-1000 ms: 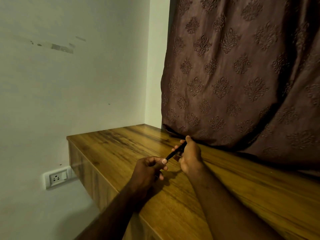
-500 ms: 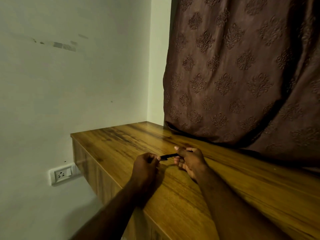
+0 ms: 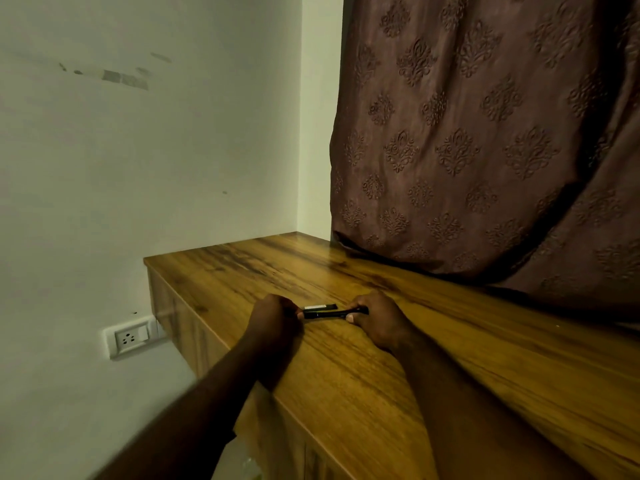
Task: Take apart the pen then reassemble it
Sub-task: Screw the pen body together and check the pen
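While both forearms reach in from the bottom of the frame, the two hands meet just below the middle of the picture, over the near part of a wooden countertop (image 3: 467,358). Between them lies a black pen (image 3: 327,313), stretched nearly level from left to right, close above the wood; whether it touches the surface cannot be told. A flat dark strip, seemingly the pen's clip (image 3: 320,307), runs along its upper side near the left end. Curled into a loose fist, the left hand (image 3: 273,318) pinches the pen's left end between thumb and fingertips. Likewise closed, the right hand (image 3: 375,318) has its fingers wrapped over the right end, the thumbnail showing pale beneath the barrel. Behind the hands, a brown patterned curtain (image 3: 485,133) fills the upper right of the frame, its lower folds resting on the countertop's far side. At lower left, a white wall socket (image 3: 131,337) sits on the pale wall (image 3: 138,168), just beside the cabinet's end.
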`<state>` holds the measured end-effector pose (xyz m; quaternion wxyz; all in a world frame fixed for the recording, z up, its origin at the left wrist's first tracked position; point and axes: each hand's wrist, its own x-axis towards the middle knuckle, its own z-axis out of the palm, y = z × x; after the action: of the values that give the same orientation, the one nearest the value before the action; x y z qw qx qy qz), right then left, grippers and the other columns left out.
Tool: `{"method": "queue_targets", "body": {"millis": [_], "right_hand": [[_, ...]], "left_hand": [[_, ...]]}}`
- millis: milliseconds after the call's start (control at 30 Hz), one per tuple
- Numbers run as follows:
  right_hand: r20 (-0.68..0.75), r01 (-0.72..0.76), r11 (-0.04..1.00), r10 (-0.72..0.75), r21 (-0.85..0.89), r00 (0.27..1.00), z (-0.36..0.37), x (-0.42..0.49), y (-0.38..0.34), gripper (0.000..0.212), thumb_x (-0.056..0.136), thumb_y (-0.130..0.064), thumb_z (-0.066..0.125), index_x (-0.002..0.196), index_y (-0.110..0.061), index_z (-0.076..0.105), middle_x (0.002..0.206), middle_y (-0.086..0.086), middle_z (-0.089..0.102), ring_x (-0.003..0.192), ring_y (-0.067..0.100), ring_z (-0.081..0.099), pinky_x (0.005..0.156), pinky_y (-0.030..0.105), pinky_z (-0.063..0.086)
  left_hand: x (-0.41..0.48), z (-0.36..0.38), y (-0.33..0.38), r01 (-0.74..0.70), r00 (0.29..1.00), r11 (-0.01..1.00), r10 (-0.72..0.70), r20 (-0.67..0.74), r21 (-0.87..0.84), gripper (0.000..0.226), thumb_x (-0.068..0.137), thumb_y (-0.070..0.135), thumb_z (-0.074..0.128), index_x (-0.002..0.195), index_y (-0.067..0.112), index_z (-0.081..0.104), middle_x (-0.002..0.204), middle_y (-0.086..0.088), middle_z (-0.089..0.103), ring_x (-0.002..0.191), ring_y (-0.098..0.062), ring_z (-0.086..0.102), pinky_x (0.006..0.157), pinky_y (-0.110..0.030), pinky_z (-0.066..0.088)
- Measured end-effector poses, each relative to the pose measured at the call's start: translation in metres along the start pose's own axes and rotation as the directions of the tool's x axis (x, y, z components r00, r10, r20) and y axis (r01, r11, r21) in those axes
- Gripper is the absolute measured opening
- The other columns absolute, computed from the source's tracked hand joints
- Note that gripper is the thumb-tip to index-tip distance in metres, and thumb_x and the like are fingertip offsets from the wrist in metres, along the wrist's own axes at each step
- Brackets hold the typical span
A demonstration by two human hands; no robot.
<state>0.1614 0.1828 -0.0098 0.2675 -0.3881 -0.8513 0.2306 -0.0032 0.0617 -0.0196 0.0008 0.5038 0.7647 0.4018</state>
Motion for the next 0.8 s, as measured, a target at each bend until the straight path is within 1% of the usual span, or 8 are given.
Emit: {"method": "queue_targets", "body": {"millis": [133,267,367,467,567,633,733,800], "right_hand": [[0.009,0.000,0.998,0.000,-0.061,1.000,0.000,0.002,0.000,0.022,0.089,-0.019,0.063,0.109,-0.023,0.072,0.114,0.002,0.054,0.105,0.021,0.055,0.083,0.028,0.043],[0.012,0.011,0.991,-0.010,-0.133,1.000,0.000,0.002,0.001,0.025,0.091,-0.020,0.060,0.114,-0.024,0.070,0.114,0.002,0.053,0.105,0.021,0.054,0.091,0.035,0.047],[0.027,0.033,0.986,-0.029,-0.164,0.999,0.001,0.003,0.003,0.027,0.092,-0.021,0.058,0.117,-0.022,0.068,0.109,0.001,0.050,0.103,0.020,0.052,0.092,0.035,0.046],[0.035,0.034,0.992,-0.030,-0.123,0.999,0.001,0.004,0.004,0.027,0.092,-0.020,0.058,0.117,-0.021,0.068,0.110,0.000,0.049,0.100,0.018,0.052,0.087,0.032,0.045],[0.047,0.040,0.995,-0.036,-0.088,0.998,0.000,0.006,0.004,0.025,0.092,-0.018,0.059,0.116,-0.020,0.069,0.114,0.003,0.050,0.098,0.018,0.052,0.079,0.027,0.041],[0.045,0.047,0.996,-0.043,-0.082,0.998,0.000,0.006,0.005,0.025,0.092,-0.018,0.059,0.116,-0.020,0.069,0.115,0.003,0.050,0.097,0.018,0.052,0.078,0.027,0.041],[0.055,0.036,0.997,-0.032,-0.067,0.998,-0.001,0.006,0.006,0.036,0.090,-0.019,0.062,0.127,-0.020,0.061,0.127,0.003,0.048,0.110,0.019,0.052,0.092,0.028,0.043],[0.040,-0.003,0.998,0.001,0.063,0.999,-0.003,0.006,0.008,0.052,0.088,-0.019,0.066,0.137,-0.020,0.050,0.139,0.004,0.040,0.124,0.020,0.048,0.105,0.031,0.039]], "left_hand": [[0.001,0.001,0.002,0.063,0.998,0.995,-0.062,-0.014,0.079,0.015,0.083,0.028,0.066,0.090,0.018,0.075,0.081,0.000,0.073,0.066,-0.006,0.060,0.059,-0.015,0.040],[-0.001,0.002,0.004,0.046,0.999,0.989,-0.046,-0.003,0.144,0.017,0.084,0.031,0.065,0.089,0.018,0.075,0.082,0.001,0.073,0.063,-0.004,0.056,0.055,-0.014,0.036],[0.000,0.001,0.002,0.050,0.998,0.987,-0.054,0.021,0.151,0.017,0.083,0.031,0.065,0.089,0.019,0.075,0.084,0.001,0.074,0.064,-0.004,0.057,0.057,-0.014,0.035],[-0.001,-0.002,0.005,0.079,0.996,0.994,-0.082,0.041,0.071,0.011,0.082,0.022,0.069,0.089,0.017,0.075,0.087,-0.001,0.074,0.066,-0.004,0.056,0.058,-0.013,0.038],[0.000,-0.004,0.004,0.108,0.992,0.994,-0.107,0.066,-0.009,0.010,0.078,0.013,0.071,0.087,0.015,0.075,0.091,-0.003,0.073,0.071,-0.006,0.059,0.066,-0.016,0.042],[0.000,-0.004,0.005,0.119,0.991,0.992,-0.116,0.066,-0.042,0.011,0.077,0.012,0.072,0.087,0.014,0.075,0.091,-0.004,0.073,0.069,-0.005,0.059,0.062,-0.014,0.042],[0.002,-0.005,0.005,0.144,0.987,0.985,-0.136,0.089,-0.094,0.013,0.081,0.018,0.067,0.091,0.015,0.075,0.079,0.000,0.071,0.064,-0.005,0.062,0.051,-0.012,0.043],[0.003,-0.008,0.003,0.204,0.978,0.956,-0.190,0.083,-0.211,0.013,0.082,0.021,0.066,0.088,0.015,0.076,0.075,-0.001,0.072,0.068,-0.014,0.068,0.059,-0.025,0.056]]}}
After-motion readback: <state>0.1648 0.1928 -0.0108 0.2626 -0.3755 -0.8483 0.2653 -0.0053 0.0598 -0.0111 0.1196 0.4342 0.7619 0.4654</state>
